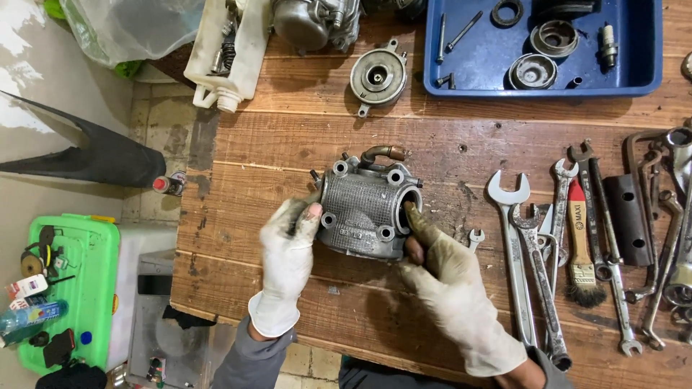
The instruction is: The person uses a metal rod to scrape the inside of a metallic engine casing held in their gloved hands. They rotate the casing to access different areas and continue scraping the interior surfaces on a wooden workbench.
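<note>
From the head camera, a grey metal engine cylinder point(367, 210) sits at the middle of the wooden counter point(288, 144), its finned side up and its round bore facing right. A bent copper-coloured pipe point(382, 153) sticks out of its far side.

Both hands wear dirty white gloves with worn fingertips. The left hand point(288, 252) is wrapped around the cylinder's left end, thumb up against the casting — grasping it. The right hand point(447, 277) rests against the right end, its index finger reaching into the rim of the bore and the thumb pressed under the near edge, so it too grips the cylinder.

Just right of the right hand lies a small wrench point(476, 236). Further right, a row of larger open-end and ring spanners point(515, 252) lies lengthwise on the counter, with a red-handled paintbrush point(580, 245) among them.

On the far side of the counter, a round metal cover point(378, 75) lies on the wood. To its right, a blue plastic tray point(468, 72) holds bolts, round metal parts and a spark plug point(609, 45). To the far left lies a cut-open white plastic jug point(227, 50) with parts inside.

Off the counter on the left, a green plastic crate point(90, 288) holds small odds and ends.
</note>
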